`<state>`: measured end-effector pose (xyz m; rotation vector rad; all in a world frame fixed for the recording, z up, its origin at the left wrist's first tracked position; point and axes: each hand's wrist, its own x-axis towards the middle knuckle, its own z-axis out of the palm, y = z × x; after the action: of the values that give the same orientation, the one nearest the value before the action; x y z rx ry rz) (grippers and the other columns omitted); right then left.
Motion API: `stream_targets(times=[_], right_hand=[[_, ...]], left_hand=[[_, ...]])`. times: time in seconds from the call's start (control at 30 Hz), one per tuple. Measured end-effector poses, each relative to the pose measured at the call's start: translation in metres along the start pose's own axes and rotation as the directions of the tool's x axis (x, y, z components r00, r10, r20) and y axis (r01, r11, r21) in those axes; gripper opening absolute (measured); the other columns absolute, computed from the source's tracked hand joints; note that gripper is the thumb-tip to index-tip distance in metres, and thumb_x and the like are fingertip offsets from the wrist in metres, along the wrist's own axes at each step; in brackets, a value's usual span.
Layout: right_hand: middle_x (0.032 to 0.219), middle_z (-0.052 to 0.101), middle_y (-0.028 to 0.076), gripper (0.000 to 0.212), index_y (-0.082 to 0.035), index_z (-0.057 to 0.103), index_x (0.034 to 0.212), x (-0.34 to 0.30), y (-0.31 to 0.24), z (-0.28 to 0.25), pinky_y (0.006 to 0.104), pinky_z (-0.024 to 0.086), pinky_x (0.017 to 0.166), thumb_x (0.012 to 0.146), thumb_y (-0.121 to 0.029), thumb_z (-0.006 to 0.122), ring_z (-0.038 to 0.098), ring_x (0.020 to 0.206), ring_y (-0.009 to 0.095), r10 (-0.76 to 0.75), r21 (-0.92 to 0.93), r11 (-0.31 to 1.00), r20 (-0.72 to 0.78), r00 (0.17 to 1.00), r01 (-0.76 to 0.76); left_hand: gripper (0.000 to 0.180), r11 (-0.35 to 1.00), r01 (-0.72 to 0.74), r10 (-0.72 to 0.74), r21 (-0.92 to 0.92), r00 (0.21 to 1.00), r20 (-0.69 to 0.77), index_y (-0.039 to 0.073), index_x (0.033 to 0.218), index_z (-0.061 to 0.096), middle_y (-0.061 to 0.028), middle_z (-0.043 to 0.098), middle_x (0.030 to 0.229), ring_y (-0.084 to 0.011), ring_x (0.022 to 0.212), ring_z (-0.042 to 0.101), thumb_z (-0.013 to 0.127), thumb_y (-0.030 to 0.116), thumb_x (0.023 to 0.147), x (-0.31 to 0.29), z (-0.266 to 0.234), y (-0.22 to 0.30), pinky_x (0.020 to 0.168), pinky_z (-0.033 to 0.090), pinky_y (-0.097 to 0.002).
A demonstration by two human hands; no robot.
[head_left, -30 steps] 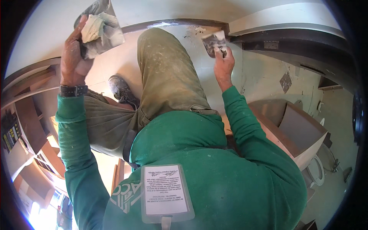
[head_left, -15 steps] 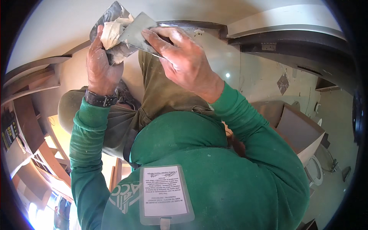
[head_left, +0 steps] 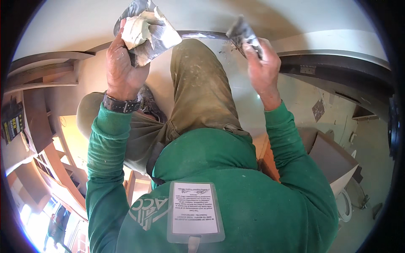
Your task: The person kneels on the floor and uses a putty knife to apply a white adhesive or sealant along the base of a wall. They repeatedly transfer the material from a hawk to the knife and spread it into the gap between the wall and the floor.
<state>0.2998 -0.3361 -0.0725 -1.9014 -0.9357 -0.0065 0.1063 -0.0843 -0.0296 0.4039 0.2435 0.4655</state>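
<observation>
My left hand (head_left: 126,74) is raised at the upper left, its fingers wrapped around the edge of a shiny metal plate (head_left: 166,38). A thick lump of cream-coloured putty (head_left: 137,31) sits on that plate. To the right, my right hand (head_left: 265,69) pinches a flat metal putty knife (head_left: 244,33) between thumb and fingers. The knife's blade is smeared and slightly blurred, held in front of the pale wall (head_left: 291,19). Whether the blade touches the wall I cannot tell. The two tools are well apart.
A dark trim strip (head_left: 206,35) runs along the wall beyond my bent knee (head_left: 200,71). On the right is a dark ledge (head_left: 337,74), with a pale box (head_left: 333,158) below it. Wooden shelving (head_left: 55,175) stands at left; a person (head_left: 58,225) shows in the bright lower-left corner.
My right hand has moved right with the putty knife, away from the putty and the plate. My left hand has shifted slightly right, and more of the plate shows.
</observation>
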Motion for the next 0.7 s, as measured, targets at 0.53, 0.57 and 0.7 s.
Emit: stream_targets(times=[0.53,0.57,0.7], right_hand=[[0.095,0.066,0.029,0.032,0.005,0.06,0.097,-0.118,0.196,-0.021,0.0524,0.048,0.084,0.089,-0.026,0.055,0.063,0.09,0.047,0.618,-0.34,0.7,-0.152,0.772,-0.627],[0.095,0.066,0.03,0.033,0.006,0.061,0.097,-0.122,0.217,-0.022,0.0527,0.048,0.085,0.089,-0.026,0.054,0.063,0.089,0.047,0.634,-0.348,0.69,-0.133,0.762,-0.635],[0.093,0.065,0.032,0.035,0.01,0.061,0.092,-0.115,0.271,-0.02,0.0528,0.049,0.084,0.088,-0.024,0.053,0.063,0.089,0.048,0.607,-0.463,0.651,-0.158,0.779,-0.601]], left_hand=[[0.031,0.997,-0.012,0.018,0.071,0.996,-0.082,0.003,0.125,0.056,-0.0106,0.064,0.12,-0.0248,0.111,0.063,0.044,0.022,0.103,0.004,-0.011,0.018,0.1,0.05,-0.0397],[0.031,0.995,-0.019,0.033,0.098,0.988,-0.149,0.004,0.125,0.056,-0.0097,0.065,0.119,-0.0239,0.109,0.063,0.045,0.023,0.103,0.004,-0.012,0.018,0.1,0.049,-0.0392],[0.03,0.989,-0.032,0.052,0.143,0.989,-0.138,0.004,0.125,0.056,-0.0092,0.065,0.119,-0.0232,0.11,0.063,0.045,0.021,0.103,0.0,-0.014,0.016,0.1,0.05,-0.0385]])
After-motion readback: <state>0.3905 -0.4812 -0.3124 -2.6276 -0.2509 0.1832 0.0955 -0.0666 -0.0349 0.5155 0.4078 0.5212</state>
